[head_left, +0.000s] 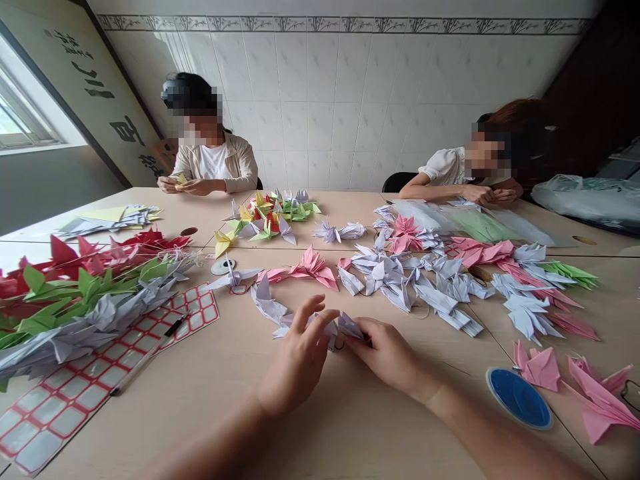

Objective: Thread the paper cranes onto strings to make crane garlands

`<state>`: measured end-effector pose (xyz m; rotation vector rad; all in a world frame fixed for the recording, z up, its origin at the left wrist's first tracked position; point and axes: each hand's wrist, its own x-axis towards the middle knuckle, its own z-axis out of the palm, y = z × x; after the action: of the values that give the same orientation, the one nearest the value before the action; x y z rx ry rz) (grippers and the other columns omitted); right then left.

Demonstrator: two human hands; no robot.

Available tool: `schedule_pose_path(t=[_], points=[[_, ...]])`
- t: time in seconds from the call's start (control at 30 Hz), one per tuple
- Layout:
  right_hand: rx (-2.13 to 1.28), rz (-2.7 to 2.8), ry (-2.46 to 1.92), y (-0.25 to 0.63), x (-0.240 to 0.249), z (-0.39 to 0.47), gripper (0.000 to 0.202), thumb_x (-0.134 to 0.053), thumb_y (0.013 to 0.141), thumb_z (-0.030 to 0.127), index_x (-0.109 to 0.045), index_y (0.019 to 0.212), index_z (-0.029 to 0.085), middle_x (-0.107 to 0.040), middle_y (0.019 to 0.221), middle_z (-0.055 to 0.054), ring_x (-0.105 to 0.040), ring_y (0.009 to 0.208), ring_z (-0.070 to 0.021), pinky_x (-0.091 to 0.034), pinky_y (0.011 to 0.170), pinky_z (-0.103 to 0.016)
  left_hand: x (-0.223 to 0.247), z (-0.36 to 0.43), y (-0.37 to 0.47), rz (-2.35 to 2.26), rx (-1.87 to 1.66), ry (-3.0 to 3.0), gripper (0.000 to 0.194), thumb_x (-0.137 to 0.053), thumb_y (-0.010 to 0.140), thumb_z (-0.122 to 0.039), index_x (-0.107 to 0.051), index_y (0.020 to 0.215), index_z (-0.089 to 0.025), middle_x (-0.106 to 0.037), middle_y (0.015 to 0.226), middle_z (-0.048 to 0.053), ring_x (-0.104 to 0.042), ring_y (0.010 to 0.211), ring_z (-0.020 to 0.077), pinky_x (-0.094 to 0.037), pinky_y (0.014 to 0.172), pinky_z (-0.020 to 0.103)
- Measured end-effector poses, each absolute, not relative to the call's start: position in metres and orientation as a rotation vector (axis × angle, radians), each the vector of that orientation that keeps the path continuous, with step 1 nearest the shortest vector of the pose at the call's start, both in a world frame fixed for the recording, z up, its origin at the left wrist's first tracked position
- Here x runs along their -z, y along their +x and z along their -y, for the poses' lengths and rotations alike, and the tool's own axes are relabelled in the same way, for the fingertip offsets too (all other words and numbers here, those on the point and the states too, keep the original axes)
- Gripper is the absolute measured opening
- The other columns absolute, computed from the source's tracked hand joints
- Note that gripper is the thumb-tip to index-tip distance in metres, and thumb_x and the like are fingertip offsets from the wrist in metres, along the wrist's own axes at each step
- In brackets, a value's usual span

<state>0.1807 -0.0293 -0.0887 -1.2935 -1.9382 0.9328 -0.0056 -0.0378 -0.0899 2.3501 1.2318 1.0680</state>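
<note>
At the middle of the table, my right hand (387, 350) pinches a white folded paper piece (349, 325) between thumb and fingers. My left hand (300, 353) is just left of it, fingers raised and apart, over more white folded paper; whether its fingertips touch the paper is hidden. A curved row of white paper cranes (269, 301) runs up and left from my hands. Beyond them lies a pink folded crane (314, 267). White folded cranes (385, 273) are heaped to the upper right of my right hand.
Strung red, green and white cranes (90, 287) lie left, beside a red-bordered label sheet (65, 400) and a pen (150, 353). A blue round container (520, 398) and pink cranes (600, 400) are at right. Two people sit across the table (200, 380), near multicoloured cranes (270, 217).
</note>
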Motion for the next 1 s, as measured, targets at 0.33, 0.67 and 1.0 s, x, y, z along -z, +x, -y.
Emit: schedule_pose_path(t=[0.33,0.67,1.0], points=[[-0.962,1.941,-1.159,0.17,0.08,0.04,0.05,-0.07,0.076,0.019,-0.056,0.122,0.028,-0.062,0.124,-0.004,-0.058,0.111,-0.0247,-0.045,0.095,-0.039,0.085,0.048,0.0,-0.933,-1.035,2.226,0.06,-0.035,0.083,0.004,-0.037,0.135,-0.027,-0.035,0.145,0.014,-0.031,0.138,0.0272,-0.05,0.1,0.044],[-0.977,1.96,-1.237,0.179,0.082,0.036,0.011,-0.056,0.086,0.024,-0.061,0.095,0.022,-0.066,0.081,0.001,-0.058,0.069,-0.0166,-0.044,0.064,-0.027,0.085,0.051,-0.001,-0.825,-1.054,2.247,0.061,-0.037,0.086,0.002,-0.034,0.139,-0.027,-0.032,0.146,0.014,-0.033,0.137,0.0255,-0.045,0.104,0.042],[-0.952,1.79,-1.348,0.186,0.086,0.028,0.016,-0.051,0.089,0.036,-0.051,0.083,0.021,-0.048,0.059,0.006,-0.042,0.052,-0.0124,-0.034,0.052,-0.024,0.073,0.052,0.004,-1.174,-1.16,1.869,0.025,-0.049,0.092,-0.024,-0.042,0.116,-0.025,-0.053,0.082,-0.001,-0.053,0.067,0.0115,-0.05,0.059,0.025]])
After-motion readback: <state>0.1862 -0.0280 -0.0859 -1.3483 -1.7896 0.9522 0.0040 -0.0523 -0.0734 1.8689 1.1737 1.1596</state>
